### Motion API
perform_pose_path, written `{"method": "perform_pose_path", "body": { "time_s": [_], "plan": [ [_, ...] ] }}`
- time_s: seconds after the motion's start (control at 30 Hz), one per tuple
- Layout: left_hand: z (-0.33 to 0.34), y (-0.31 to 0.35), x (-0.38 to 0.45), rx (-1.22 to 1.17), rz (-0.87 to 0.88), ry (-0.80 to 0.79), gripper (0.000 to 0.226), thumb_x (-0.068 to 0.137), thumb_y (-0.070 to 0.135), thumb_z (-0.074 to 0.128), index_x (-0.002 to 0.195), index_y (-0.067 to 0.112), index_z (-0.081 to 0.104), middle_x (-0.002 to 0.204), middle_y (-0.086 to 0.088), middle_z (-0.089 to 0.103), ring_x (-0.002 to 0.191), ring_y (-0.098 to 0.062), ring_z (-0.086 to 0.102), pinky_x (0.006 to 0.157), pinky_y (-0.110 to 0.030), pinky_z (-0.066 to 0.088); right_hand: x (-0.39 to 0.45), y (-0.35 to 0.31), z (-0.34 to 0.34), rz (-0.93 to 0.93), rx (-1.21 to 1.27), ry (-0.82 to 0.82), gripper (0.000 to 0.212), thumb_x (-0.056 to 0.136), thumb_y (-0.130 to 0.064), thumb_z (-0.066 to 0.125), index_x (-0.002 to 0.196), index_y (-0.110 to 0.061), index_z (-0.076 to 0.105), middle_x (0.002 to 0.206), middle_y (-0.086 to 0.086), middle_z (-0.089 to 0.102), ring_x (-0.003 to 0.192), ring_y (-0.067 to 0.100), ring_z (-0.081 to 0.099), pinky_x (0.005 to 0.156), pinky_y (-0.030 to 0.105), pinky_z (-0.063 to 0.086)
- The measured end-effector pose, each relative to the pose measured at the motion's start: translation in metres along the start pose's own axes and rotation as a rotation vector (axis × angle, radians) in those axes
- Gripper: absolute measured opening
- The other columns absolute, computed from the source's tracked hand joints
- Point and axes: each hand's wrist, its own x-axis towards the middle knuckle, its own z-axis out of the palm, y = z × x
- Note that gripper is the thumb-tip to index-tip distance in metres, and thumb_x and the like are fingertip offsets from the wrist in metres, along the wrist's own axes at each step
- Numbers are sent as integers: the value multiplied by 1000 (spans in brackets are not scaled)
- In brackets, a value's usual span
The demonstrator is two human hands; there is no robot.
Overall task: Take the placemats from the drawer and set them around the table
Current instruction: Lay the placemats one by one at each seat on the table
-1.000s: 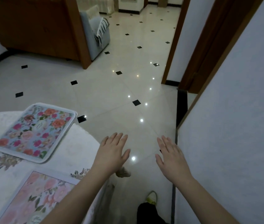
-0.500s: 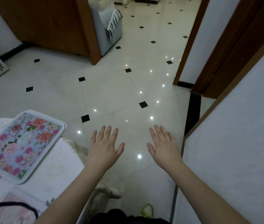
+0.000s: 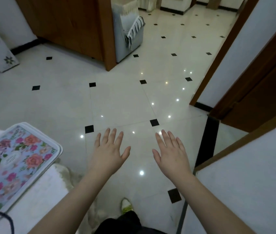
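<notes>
Placemat (image 3: 14,164) on table, left of empty hands (image 3: 108,154)

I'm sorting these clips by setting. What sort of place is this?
Most likely a home, in a dining area opening onto a living room. A floral placemat lies on a table with a white tablecloth, the glossy cream tiled floor runs through wooden door frames, and a grey upholstered sofa sits beyond.

Glossy polished tile floor (image 3: 122,102), mirroring lamp spots. Smooth floral placemat (image 3: 14,164), near left, on matt white tablecloth (image 3: 37,196). Brown wood doorframe (image 3: 252,92), right. Grey fabric sofa (image 3: 127,32), far.
</notes>
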Motion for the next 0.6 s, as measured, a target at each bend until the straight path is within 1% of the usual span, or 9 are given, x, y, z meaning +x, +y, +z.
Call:
{"method": "perform_pose_path", "body": {
  "time_s": [0.17, 0.27, 0.33, 0.43, 0.5, 0.6],
  "plan": [
    [0, -20, 49, -67, -65, 8, 80, 89, 64, 11, 149, 21, 41, 156, -7, 38, 148, -26, 26, 121, -49, 14, 48, 6, 0, -46, -38, 1, 61, 94, -47, 28, 143, -16, 47, 148, 8, 47, 136, 26, 45, 113, 42, 30],
    [-2, -37, 72, -81, -101, 22, 72, 91, 60, 22, 140, 18, 54, 143, -9, 54, 136, -29, 47, 114, -52, 31, 77, -1, 2, -75, -33, 3, 61, 95, -47, 28, 144, -16, 46, 149, 8, 46, 137, 26, 44, 112, 43, 33],
    [-4, -49, 82, -90, -109, 33, 68, 91, 57, 27, 135, 16, 59, 134, -9, 62, 128, -30, 55, 108, -52, 39, 93, -8, 4, -104, -25, -1, 61, 95, -47, 28, 145, -16, 45, 149, 8, 45, 138, 26, 42, 111, 43, 34],
    [-8, -65, 94, -96, -134, 67, 65, 90, 55, 31, 132, 15, 61, 128, -8, 65, 123, -29, 58, 104, -50, 42, 117, -24, 8, -167, 1, -9, 61, 95, -46, 29, 144, -15, 47, 148, 8, 46, 137, 27, 43, 110, 43, 36],
    [-9, -75, 99, -83, -164, 79, 64, 90, 55, 32, 131, 16, 61, 128, -8, 65, 123, -29, 59, 104, -50, 42, 135, -35, 10, -212, 25, -13, 60, 93, -45, 32, 142, -15, 50, 147, 9, 48, 136, 27, 45, 111, 42, 34],
    [-7, -92, 104, -57, -235, 45, 70, 90, 58, 26, 139, 18, 54, 139, -8, 58, 132, -29, 51, 110, -49, 35, 165, -54, 13, -292, 50, -9, 59, 93, -44, 34, 140, -14, 51, 146, 9, 49, 134, 28, 46, 109, 39, 26]
  ]
}}
